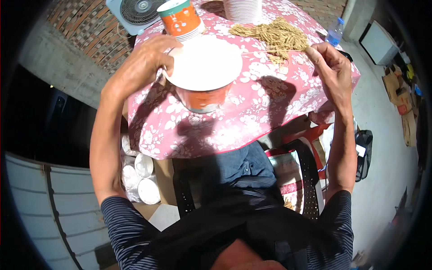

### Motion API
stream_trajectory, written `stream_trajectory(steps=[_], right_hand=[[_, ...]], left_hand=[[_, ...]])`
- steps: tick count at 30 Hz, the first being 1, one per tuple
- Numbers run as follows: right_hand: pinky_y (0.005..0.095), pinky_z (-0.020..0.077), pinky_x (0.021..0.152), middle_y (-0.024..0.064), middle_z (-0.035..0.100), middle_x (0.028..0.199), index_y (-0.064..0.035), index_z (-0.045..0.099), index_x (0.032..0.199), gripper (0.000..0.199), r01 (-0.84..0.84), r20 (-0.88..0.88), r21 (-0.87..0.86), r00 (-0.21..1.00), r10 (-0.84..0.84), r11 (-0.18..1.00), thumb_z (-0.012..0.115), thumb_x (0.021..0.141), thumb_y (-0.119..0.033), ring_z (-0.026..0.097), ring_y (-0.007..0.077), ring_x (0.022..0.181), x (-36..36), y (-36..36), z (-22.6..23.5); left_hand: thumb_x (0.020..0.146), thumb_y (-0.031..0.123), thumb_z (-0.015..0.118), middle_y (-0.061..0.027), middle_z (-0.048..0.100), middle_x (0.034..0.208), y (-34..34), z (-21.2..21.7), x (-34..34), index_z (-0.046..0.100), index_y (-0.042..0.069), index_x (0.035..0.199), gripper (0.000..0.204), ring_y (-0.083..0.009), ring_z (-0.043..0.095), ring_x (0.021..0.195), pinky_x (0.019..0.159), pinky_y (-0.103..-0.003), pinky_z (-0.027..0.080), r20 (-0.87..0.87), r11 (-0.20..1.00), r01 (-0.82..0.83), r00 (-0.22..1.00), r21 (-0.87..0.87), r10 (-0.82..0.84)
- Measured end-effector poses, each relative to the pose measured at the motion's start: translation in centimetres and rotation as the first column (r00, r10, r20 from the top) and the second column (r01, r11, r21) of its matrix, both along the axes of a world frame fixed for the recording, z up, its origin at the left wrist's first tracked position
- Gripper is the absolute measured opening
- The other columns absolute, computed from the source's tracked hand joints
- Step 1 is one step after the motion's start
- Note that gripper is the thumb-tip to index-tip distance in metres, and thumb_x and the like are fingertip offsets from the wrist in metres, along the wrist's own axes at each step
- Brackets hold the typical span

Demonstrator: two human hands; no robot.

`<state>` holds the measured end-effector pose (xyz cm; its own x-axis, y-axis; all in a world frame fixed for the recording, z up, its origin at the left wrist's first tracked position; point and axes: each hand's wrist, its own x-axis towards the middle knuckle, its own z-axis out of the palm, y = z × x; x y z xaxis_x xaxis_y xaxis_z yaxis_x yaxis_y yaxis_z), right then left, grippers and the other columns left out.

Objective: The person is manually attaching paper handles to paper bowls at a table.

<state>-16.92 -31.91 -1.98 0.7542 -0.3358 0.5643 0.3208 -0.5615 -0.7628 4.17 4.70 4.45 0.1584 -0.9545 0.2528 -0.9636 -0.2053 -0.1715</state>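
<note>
My left hand (150,60) is closed on the edge of a paper bucket (204,100), which is held tilted over the table. The bucket has a broad white round face (207,63) uppermost and an orange side below, slightly blurred. Off to the right, my right hand (330,65) pinches the end of a thin tan cord between thumb and fingers. The taut cord (288,50) runs leftward toward the bucket's rim. Behind it lies a tangled heap of tan cords (274,35).
The table wears a pink floral cloth (252,121). Toward the back stand an orange-and-green bucket stack (180,20), a white bucket stack (243,10), a fan (139,11) and a water bottle (334,32). White rolls (146,177) sit low at left.
</note>
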Motion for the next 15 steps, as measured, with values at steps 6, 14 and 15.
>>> stream_trajectory(steps=[6, 14, 15], right_hand=[[0.0227, 0.0427, 0.048, -0.0049, 0.049, 0.064, -0.0025, 0.064, 0.108, 0.025, -0.233, -0.009, 0.528, 0.960, 0.280, 0.816, 0.065, 0.104, -0.027, 0.041, 0.0050, 0.047, 1.0, 0.4, 1.4], [0.0269, 0.0521, 0.060, 0.0015, 0.054, 0.072, 0.0011, 0.059, 0.119, 0.026, -0.396, 0.145, 0.604, 0.908, 0.393, 0.692, 0.057, 0.106, -0.021, 0.050, 0.0089, 0.060, 1.8, 3.8, 0.8], [0.0269, 0.0530, 0.060, 0.0026, 0.058, 0.075, 0.0008, 0.059, 0.120, 0.026, -0.411, 0.127, 0.610, 0.894, 0.429, 0.677, 0.057, 0.106, -0.021, 0.053, 0.0090, 0.061, 1.9, 3.6, 0.4]], left_hand=[[0.068, -0.009, 0.070, -0.0147, 0.071, 0.131, 1.2, -2.6, 5.6, 0.058, -0.003, 0.066, 0.013, -0.0264, 0.072, 0.101, 0.075, -0.033, 0.056, -0.358, 0.957, -0.268, 0.887, 0.114, 0.291], [0.092, -0.010, 0.056, -0.0139, 0.074, 0.115, 2.8, -4.2, 2.8, 0.069, 0.004, 0.125, 0.039, -0.0264, 0.071, 0.111, 0.096, -0.035, 0.055, -0.285, 0.677, -0.279, 0.953, -0.681, 0.106], [0.092, -0.009, 0.057, -0.0145, 0.073, 0.116, 1.4, -3.7, 0.4, 0.070, 0.003, 0.123, 0.036, -0.0270, 0.071, 0.109, 0.094, -0.035, 0.055, -0.279, 0.649, -0.269, 0.956, -0.712, 0.090]])
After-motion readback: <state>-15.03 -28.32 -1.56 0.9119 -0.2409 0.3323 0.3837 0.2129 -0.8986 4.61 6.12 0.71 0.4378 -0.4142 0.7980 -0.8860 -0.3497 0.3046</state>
